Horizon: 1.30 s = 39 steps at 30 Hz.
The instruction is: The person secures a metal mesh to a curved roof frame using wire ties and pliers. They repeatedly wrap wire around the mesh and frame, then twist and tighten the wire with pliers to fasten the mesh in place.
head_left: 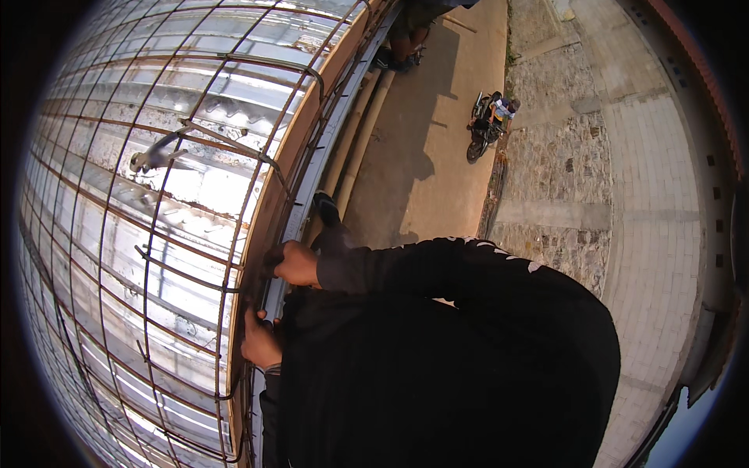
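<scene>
Both my hands are at the outer side of a long wooden edge board point(290, 148), beside a mesh of rusty steel bars point(160, 210). My right hand point(296, 264) reaches across from the right, its fingers closed at the board. Just below it, my left hand point(260, 341) is closed too, thumb and fingers drawn together against the board. Whatever either hand grips is dark and hidden by the fingers. On the mesh to the left lies a grey metal hand tool point(152, 158) with two spread arms, resembling pincers.
Corrugated metal sheets point(211, 183) lie under the mesh, and bar ends stick up from it. Wooden poles point(367, 132) run below the outer side. A dark shoe point(326, 209) shows near my right hand. Far below, a motorcycle point(482, 129) carries a rider; another person point(406, 43) is at the top.
</scene>
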{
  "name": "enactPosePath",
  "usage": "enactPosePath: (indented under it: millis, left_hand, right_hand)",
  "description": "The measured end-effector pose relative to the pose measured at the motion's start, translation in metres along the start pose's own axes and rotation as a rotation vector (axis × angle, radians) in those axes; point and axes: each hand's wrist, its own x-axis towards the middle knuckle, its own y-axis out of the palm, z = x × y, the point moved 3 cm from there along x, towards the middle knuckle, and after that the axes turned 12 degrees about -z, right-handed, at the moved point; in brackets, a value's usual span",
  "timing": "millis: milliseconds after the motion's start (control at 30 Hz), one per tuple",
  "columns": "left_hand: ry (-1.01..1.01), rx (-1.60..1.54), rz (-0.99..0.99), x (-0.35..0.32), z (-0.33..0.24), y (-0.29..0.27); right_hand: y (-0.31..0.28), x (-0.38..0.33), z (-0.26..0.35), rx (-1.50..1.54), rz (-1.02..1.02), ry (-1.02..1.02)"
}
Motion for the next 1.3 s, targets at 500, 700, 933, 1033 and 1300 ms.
enactPosePath:
  millis: [500, 700, 933, 1033, 1300]
  left_hand:
    - [-1.106, -1.385, 0.475, -0.010, -0.029, -0.008]
    - [-0.978, -1.742, 0.726, 0.000, -0.030, 0.013]
    - [-0.942, -1.830, 0.693, 0.006, -0.036, 0.016]
    - [-0.996, -1.913, 0.824, 0.011, -0.041, 0.011]
    - [-1.105, -1.765, 0.782, 0.014, -0.044, 0.004]
  right_hand:
    - [-0.029, -0.002, 0.034, -0.294, 0.183, -0.316]
    - [-0.022, -0.004, 0.005, -0.327, 0.055, -0.415]
    - [-0.014, -0.006, 0.007, -0.544, 0.069, -0.239]
    - [-0.024, -0.013, 0.008, -0.507, -0.014, -0.315]
    - [-0.039, -0.025, 0.018, -0.296, 0.274, -0.203]
